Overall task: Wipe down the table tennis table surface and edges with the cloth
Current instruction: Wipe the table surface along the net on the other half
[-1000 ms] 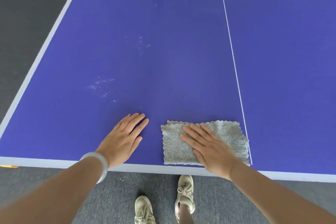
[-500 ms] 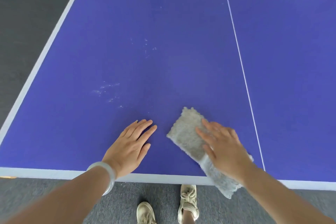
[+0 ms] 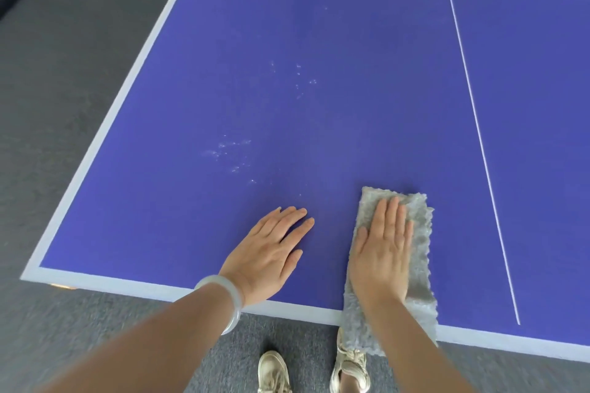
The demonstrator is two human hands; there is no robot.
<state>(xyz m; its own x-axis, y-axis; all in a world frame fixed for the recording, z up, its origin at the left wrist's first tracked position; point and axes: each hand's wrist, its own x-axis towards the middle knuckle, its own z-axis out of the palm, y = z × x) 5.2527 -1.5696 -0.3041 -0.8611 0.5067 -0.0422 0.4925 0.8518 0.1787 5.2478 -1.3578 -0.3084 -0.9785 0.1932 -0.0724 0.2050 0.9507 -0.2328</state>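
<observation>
Right hand (image 3: 383, 252), fingers straight, presses flat on the grey cloth (image 3: 423, 233); its long axis points away from the person, near end overhanging the counter (image 3: 287, 41) edge. Left hand (image 3: 271, 249) lies flat alongside.

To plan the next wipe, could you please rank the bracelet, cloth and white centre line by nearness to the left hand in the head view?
1. bracelet, on the left hand's wrist.
2. cloth, just right, under the right hand.
3. white centre line, farthest right.
</observation>
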